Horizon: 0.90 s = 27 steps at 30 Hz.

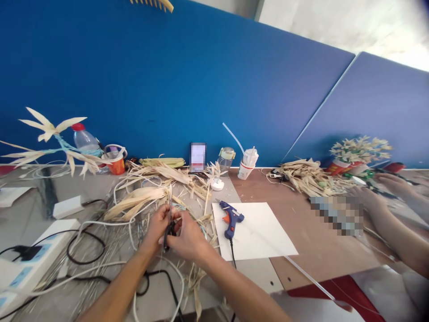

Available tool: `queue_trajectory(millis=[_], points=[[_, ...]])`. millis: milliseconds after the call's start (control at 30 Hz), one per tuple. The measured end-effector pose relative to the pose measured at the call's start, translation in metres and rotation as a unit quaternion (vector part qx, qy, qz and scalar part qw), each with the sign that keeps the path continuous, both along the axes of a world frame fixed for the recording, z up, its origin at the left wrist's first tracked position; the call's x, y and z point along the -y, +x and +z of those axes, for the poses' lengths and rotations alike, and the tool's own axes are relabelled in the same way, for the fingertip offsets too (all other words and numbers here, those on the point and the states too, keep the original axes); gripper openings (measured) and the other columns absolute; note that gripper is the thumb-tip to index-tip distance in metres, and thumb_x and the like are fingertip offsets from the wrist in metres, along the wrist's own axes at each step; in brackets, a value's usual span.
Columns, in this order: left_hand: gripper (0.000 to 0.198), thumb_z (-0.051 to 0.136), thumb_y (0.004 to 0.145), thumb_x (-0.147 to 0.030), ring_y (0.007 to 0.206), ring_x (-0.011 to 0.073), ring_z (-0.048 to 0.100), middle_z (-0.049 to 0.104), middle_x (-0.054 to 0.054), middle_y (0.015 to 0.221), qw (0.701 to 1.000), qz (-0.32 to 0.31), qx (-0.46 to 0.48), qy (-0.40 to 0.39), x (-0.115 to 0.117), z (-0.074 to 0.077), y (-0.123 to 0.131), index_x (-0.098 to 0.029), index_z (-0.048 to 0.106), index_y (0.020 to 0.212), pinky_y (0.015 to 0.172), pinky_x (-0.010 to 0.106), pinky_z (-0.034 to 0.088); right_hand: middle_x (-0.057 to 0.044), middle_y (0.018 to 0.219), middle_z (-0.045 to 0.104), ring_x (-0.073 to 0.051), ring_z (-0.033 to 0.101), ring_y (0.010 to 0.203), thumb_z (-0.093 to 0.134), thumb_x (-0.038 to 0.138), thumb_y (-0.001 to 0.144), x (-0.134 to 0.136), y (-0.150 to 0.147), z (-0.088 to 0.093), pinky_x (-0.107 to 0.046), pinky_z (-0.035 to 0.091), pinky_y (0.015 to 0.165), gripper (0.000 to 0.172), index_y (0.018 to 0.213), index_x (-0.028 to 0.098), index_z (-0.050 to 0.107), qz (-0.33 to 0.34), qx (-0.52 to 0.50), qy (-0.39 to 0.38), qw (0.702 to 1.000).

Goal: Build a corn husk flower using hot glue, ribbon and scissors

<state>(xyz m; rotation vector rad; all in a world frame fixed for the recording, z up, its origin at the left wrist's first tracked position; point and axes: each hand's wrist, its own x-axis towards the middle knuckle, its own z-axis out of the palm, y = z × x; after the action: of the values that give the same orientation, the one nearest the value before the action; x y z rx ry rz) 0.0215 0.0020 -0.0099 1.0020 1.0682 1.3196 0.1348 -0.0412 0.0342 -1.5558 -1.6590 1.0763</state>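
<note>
My right hand [191, 237] is closed around a pair of scissors [168, 232], with the dark handles in my fingers and the thin blades pointing up and away from me. Right beside it, my left hand [158, 223] is pinched shut near the blades; what it holds is too small and hidden to make out. Dried corn husks [140, 201] lie just beyond my hands. To the right, a blue hot glue gun [231, 219] rests on a white sheet of paper [264, 241]. A husk flower on a wrapped stem [60, 141] stands at the left.
A power strip [40, 250] and tangled cables lie at left, with thin wires beside them. A phone [198, 156], a jar [227, 157] and a cup [246, 170] stand along the blue partition [201, 80]. A long glue stick [310, 277] crosses the front edge. Another person's hand [367, 201] is at right.
</note>
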Motion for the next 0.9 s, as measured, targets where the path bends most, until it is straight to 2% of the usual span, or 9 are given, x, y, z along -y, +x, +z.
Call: queue_trajectory(millis=[167,233,300,367,433,500,633,767,900], points=[[0.031,0.073,0.06,-0.038,0.048,0.0102,0.05,0.055,-0.005,0.057,0.999,0.006,0.03,-0.022,0.0,-0.002,-0.002,-0.017,0.054,0.072,0.046,0.02,0.041,0.001,0.072,0.062,-0.014,0.055,0.062,0.061,0.018,0.064,-0.001,-0.002,-0.003,-0.024,0.04,0.058,0.045,0.108,0.021,0.056,0.015,-0.018,0.036,0.999],[0.028,0.071,0.063,-0.036,0.048,0.0099,0.051,0.056,-0.005,0.059,0.999,0.005,0.038,-0.031,0.0,-0.001,-0.002,-0.018,0.054,0.074,0.046,0.02,0.041,0.001,0.071,0.062,-0.013,0.055,0.059,0.058,0.016,0.065,-0.004,0.003,-0.004,-0.023,0.04,0.055,0.042,0.107,0.021,0.058,0.046,-0.088,0.015,0.995],[0.027,0.071,0.064,-0.034,0.043,0.0076,0.047,0.053,-0.006,0.057,0.998,0.006,0.051,-0.034,0.001,0.002,-0.002,-0.017,0.053,0.074,0.042,0.018,0.037,0.001,0.071,0.062,-0.012,0.054,0.058,0.059,0.019,0.065,-0.008,0.01,-0.003,-0.022,0.04,0.053,0.041,0.107,0.021,0.057,0.067,-0.198,-0.02,0.978],[0.026,0.07,0.065,-0.033,0.037,0.0038,0.037,0.05,-0.008,0.054,0.997,0.005,0.072,-0.033,0.001,0.007,-0.003,-0.017,0.052,0.073,0.038,0.016,0.03,0.0,0.075,0.062,-0.012,0.054,0.058,0.061,0.022,0.064,-0.011,0.021,-0.003,-0.022,0.04,0.052,0.047,0.11,0.02,0.054,0.06,-0.296,-0.046,0.952],[0.026,0.069,0.067,-0.034,0.034,0.0007,0.026,0.049,-0.008,0.054,0.995,-0.001,0.093,-0.025,0.001,0.012,-0.004,-0.016,0.051,0.072,0.036,0.015,0.024,0.0,0.078,0.061,-0.011,0.052,0.059,0.065,0.024,0.063,-0.015,0.034,-0.002,-0.022,0.04,0.054,0.051,0.113,0.021,0.053,0.034,-0.333,-0.037,0.942],[0.025,0.069,0.069,-0.033,0.034,-0.0006,0.023,0.05,-0.008,0.056,0.993,-0.01,0.116,-0.019,0.001,0.015,-0.005,-0.016,0.051,0.072,0.037,0.015,0.023,0.001,0.074,0.058,-0.01,0.05,0.061,0.068,0.026,0.062,-0.017,0.046,-0.002,-0.022,0.039,0.057,0.044,0.105,0.019,0.059,0.032,-0.324,-0.021,0.945],[0.025,0.07,0.068,-0.031,0.033,-0.0018,0.022,0.051,-0.007,0.055,0.991,-0.008,0.13,-0.014,0.0,0.017,-0.007,-0.015,0.051,0.07,0.037,0.014,0.023,0.004,0.062,0.05,-0.009,0.043,0.056,0.067,0.032,0.065,-0.011,0.06,-0.008,-0.022,0.035,0.056,0.035,0.096,0.016,0.065,0.021,-0.275,-0.043,0.96],[0.025,0.071,0.068,-0.031,0.033,-0.0024,0.022,0.051,-0.007,0.055,0.992,-0.002,0.123,-0.013,0.0,0.016,-0.006,-0.015,0.051,0.069,0.036,0.014,0.022,0.004,0.055,0.043,-0.008,0.036,0.051,0.057,0.035,0.073,0.002,0.053,-0.018,-0.021,0.03,0.05,0.024,0.084,0.015,0.066,0.052,-0.209,-0.054,0.975],[0.025,0.07,0.069,-0.031,0.033,-0.0022,0.022,0.05,-0.008,0.054,0.993,-0.011,0.117,-0.016,0.002,0.015,-0.003,-0.015,0.051,0.07,0.037,0.014,0.022,0.005,0.053,0.04,-0.008,0.032,0.05,0.056,0.03,0.075,0.006,0.042,-0.021,-0.019,0.027,0.047,0.015,0.076,0.017,0.063,0.088,-0.124,-0.008,0.988]])
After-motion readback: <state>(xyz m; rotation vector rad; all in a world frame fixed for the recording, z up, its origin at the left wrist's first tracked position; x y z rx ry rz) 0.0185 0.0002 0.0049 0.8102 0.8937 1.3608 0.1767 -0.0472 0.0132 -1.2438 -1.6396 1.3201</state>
